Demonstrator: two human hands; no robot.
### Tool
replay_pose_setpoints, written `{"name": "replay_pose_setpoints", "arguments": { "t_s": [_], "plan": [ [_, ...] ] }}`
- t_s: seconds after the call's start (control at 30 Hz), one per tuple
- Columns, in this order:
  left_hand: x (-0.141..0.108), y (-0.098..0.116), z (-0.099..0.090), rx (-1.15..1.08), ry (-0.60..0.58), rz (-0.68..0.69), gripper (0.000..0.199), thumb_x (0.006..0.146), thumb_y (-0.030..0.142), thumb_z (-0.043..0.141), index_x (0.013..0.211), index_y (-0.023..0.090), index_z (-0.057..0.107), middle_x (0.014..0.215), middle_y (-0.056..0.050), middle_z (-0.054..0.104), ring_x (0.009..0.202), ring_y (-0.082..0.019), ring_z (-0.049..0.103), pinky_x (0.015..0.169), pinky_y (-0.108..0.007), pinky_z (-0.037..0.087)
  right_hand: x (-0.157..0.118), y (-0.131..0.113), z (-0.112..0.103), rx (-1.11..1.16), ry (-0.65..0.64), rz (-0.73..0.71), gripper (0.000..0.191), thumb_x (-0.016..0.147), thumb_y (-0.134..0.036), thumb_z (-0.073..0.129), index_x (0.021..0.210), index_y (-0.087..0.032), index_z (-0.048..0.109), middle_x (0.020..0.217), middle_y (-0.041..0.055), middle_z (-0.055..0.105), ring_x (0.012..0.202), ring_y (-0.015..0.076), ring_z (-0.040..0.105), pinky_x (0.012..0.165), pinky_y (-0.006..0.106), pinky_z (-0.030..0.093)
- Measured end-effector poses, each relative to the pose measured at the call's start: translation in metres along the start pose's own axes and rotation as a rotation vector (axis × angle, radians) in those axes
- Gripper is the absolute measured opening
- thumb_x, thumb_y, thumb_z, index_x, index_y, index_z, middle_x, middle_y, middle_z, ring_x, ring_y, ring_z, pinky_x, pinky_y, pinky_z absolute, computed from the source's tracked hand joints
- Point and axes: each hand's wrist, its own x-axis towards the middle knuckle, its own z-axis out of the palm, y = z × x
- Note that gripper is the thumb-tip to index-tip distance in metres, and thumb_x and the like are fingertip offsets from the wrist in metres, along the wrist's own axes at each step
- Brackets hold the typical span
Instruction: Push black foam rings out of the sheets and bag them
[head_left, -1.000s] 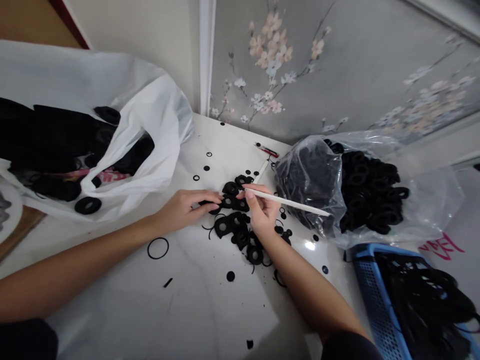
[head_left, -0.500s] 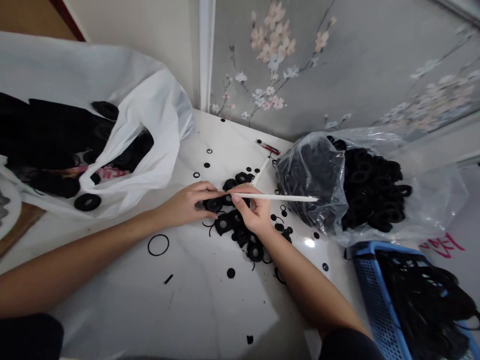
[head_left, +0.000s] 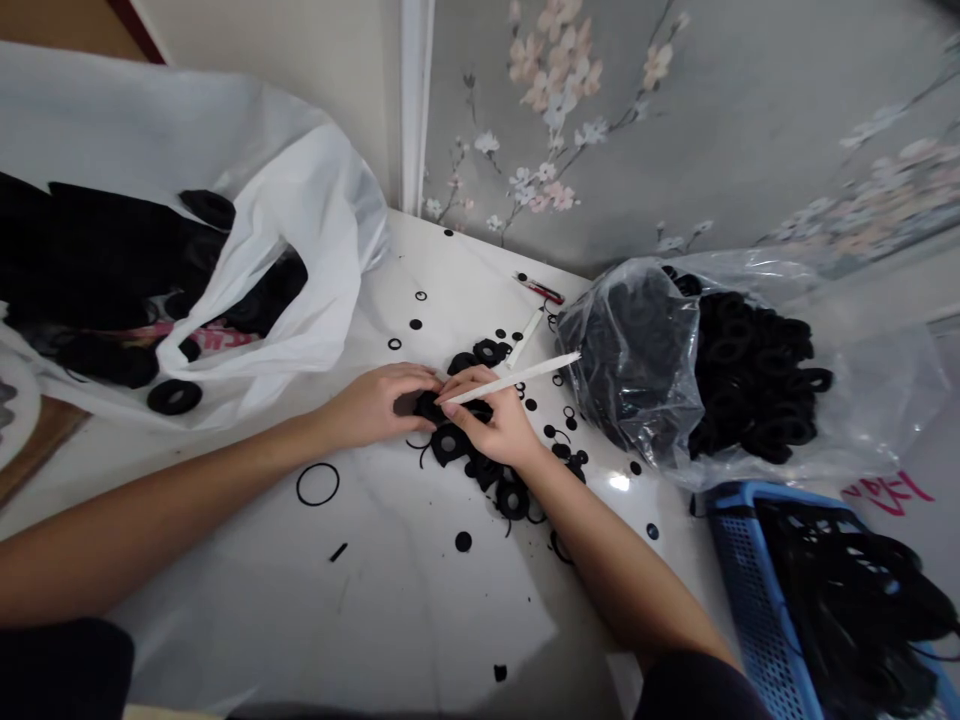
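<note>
My left hand (head_left: 386, 405) is closed around a black rubber ring (head_left: 429, 406), thumb below and fingers above. My right hand (head_left: 491, 415) grips a thin white stick (head_left: 525, 373) like a pen, its lower end at the ring and its far end pointing up to the right. What the tip touches is hidden by my fingers. Under and around both hands lies a pile of black rubber rings (head_left: 513, 498) with small discs and thin trimmed loops. A second white stick (head_left: 525, 338) rests on the table just behind my right hand.
A white plastic bag (head_left: 322, 200) of black pieces stands at left. On the right are a clear bag (head_left: 630, 350) of black rings and a blue basket (head_left: 739, 560) of black scraps. A red cutter knife (head_left: 541, 289) lies near the wall. A thin black loop (head_left: 318, 484) lies on the table.
The white stick has swung from nearly level to slanting up rightward, and its lower end has shifted left toward the ring. My hands have come closer together.
</note>
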Motion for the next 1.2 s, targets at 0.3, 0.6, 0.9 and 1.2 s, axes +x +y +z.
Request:
{"name": "replay_pose_setpoints", "arguments": {
  "t_s": [0.3, 0.6, 0.9, 1.2],
  "plan": [
    [0.0003, 0.0, 0.0023, 0.057, 0.015, 0.006, 0.039, 0.074, 0.046, 0.074, 0.105, 0.022, 0.068, 0.111, -0.009, 0.071, 0.108, -0.026, 0.065, 0.097, -0.042, 0.051, 0.0004, -0.002, 0.0004, 0.004, -0.004, 0.013, 0.01, 0.087, -0.023, 0.06, 0.082, -0.023, 0.069, 0.087, 0.0049, 0.072, 0.088, 0.0208, 0.067, 0.084, 0.042, 0.054],
    [0.0003, 0.0005, 0.0016, 0.079, 0.005, 0.013, 0.038, 0.076, 0.044, 0.073, 0.106, 0.021, 0.067, 0.112, -0.008, 0.071, 0.108, -0.025, 0.065, 0.097, -0.041, 0.05, 0.0002, -0.0018, 0.0007, -0.001, -0.005, 0.003, 0.011, 0.087, -0.02, 0.06, 0.082, -0.022, 0.069, 0.087, 0.0052, 0.073, 0.088, 0.0208, 0.068, 0.085, 0.042, 0.053],
    [-0.0012, 0.0, 0.0012, 0.081, 0.019, -0.022, 0.039, 0.074, 0.047, 0.074, 0.104, 0.022, 0.069, 0.113, -0.008, 0.07, 0.112, -0.025, 0.063, 0.099, -0.041, 0.049, -0.0001, -0.0016, 0.001, -0.018, -0.017, -0.023, 0.011, 0.088, -0.022, 0.058, 0.085, -0.024, 0.068, 0.09, 0.0049, 0.073, 0.09, 0.0217, 0.068, 0.085, 0.043, 0.053],
    [-0.0017, 0.0043, 0.0004, 0.074, 0.025, -0.014, 0.037, 0.076, 0.042, 0.072, 0.105, 0.019, 0.068, 0.112, -0.009, 0.07, 0.112, -0.025, 0.062, 0.099, -0.041, 0.048, -0.0039, -0.0079, 0.0025, -0.42, -0.184, -0.21, 0.012, 0.087, -0.018, 0.055, 0.09, -0.022, 0.066, 0.086, 0.004, 0.074, 0.087, 0.0237, 0.061, 0.077, 0.041, 0.048]
  ]
}}
